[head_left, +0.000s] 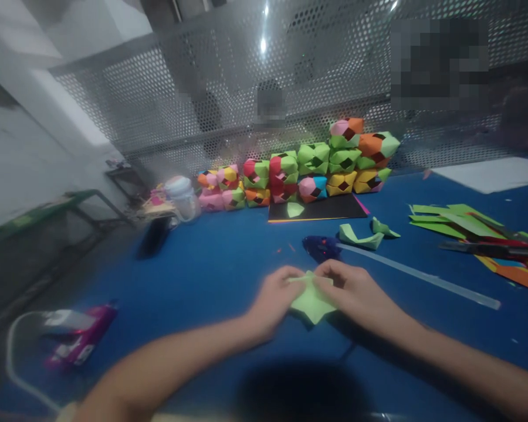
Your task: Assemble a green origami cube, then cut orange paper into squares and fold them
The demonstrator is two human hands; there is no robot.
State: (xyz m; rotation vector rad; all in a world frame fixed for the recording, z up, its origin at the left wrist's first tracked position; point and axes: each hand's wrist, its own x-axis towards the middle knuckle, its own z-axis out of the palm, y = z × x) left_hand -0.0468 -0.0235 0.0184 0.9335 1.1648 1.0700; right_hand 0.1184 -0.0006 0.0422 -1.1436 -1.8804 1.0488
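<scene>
1. Both hands meet low in my view: the left hand (275, 299) and right hand (356, 293) each pinch an edge of one green paper (312, 302), fingertips closed on it from either side.
2. That green paper sits between the hands, just above the blue tabletop (211, 264). It shows pointed flaps, so I judge it partly folded and not yet a closed shape.
3. Well beyond the hands stands a row of cubes (299, 170) in many colours, stacked two and three high. I count that as finished work, and plenty of it.
4. A black sheet (321, 208) lies in front of the cubes. Nearer the right hand lie two loose folded pieces (361, 237), green like the held one; I take them for units not yet joined.
5. Right of the hands a ruler (422, 276) runs slantwise, and farther right lie strips (449, 220) of green and orange, unfolded, so material is left over.
6. Far left of the left hand rests a glue gun (79, 340) with its cord.
7. Writing: I can read none. The glue gun's label is too blurred, and I see no brand on anything else.
</scene>
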